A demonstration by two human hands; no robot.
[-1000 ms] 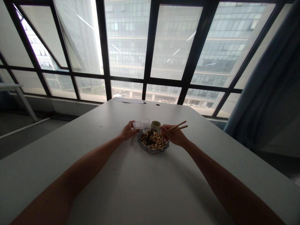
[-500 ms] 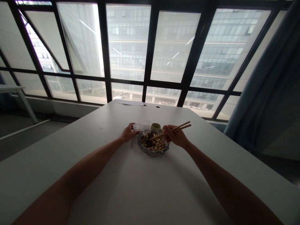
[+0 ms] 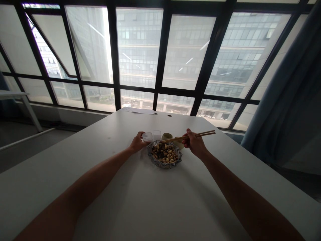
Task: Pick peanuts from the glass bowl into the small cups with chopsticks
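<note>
A glass bowl [image 3: 165,164] with a wavy rim holds pale nuts [image 3: 172,155] and small dark pieces [image 3: 162,153]. My left hand [image 3: 138,142] grips a small clear container [image 3: 147,137] at the bowl's back left. My right hand [image 3: 194,142], at the bowl's right, is closed on wooden chopsticks [image 3: 204,133]. Their tips are over the bowl's back rim; whether anything is between them is too small to tell. Behind the bowl stand another clear container [image 3: 157,134] and a greenish round cup [image 3: 167,136]. A second round cup [image 3: 178,142] is partly hidden by the chopsticks.
Papers [image 3: 140,111] lie at the far edge of the white table [image 3: 150,201], near two dark round holes. Large windows rise beyond it. A blue curtain [image 3: 281,90] hangs at the right, and another white table [image 3: 15,95] stands at the far left.
My right hand has moved right, and the chopstick tips have gone from among the nuts to the bowl's back rim. The second round cup now shows. My left hand keeps its hold.
</note>
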